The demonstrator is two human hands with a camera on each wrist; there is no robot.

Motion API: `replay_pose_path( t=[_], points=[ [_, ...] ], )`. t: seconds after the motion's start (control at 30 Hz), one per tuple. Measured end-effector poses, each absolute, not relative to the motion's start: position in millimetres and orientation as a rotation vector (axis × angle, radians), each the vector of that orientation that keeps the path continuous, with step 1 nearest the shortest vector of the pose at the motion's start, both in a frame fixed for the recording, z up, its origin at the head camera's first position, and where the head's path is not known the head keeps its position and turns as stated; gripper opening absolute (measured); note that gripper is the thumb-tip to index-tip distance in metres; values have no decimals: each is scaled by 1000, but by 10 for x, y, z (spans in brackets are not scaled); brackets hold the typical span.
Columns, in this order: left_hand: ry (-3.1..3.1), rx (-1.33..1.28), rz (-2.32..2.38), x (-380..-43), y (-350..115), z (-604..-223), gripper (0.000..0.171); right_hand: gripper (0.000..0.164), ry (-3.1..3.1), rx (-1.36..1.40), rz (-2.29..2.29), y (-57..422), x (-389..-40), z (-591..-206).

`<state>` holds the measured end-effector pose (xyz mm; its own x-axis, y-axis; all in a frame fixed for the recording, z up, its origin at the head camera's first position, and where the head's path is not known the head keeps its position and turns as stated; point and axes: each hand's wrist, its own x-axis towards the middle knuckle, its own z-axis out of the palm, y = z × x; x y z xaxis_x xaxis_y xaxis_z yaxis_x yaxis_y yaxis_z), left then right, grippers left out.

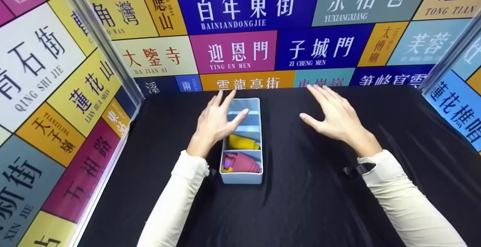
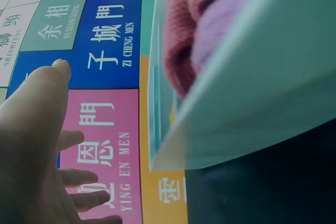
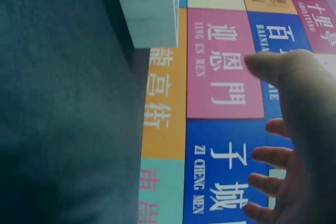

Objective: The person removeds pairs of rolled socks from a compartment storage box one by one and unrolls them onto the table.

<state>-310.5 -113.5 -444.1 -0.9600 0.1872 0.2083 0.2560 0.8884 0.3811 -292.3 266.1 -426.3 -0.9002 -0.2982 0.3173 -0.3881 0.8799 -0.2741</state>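
Note:
A pale blue box (image 1: 241, 179) with dividers stands lengthwise on the black-covered table. Its nearest compartment holds a rolled dusky-pink cloth item (image 1: 244, 162) with a purple piece (image 1: 227, 162) beside it; the left wrist view shows the pink one as knitted. Behind the divider lies a yellow cloth item (image 1: 242, 141). My left hand (image 1: 214, 122), fingers spread and holding nothing, hovers at the box's left side and overlaps its edge in the head view. Well to the right of the box, my right hand (image 1: 336, 119) is raised with its fingers extended, and nothing is in it.
Black cloth (image 1: 300, 202) covers the table. Colourful panels with street names (image 1: 233, 51) form the back and side walls. Clear upright posts (image 1: 109, 47) stand at the back corners. Both wrists carry dark straps (image 1: 364, 168) over pale sleeves.

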Motion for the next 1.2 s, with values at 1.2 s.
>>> replay_pose_path(
  t=[1.2],
  points=[
    [-2646, -279, -1070, -3086, -1272, -5180, 47, 54, -2495, 950, 632, 1834, -2413, -4274]
  ],
)
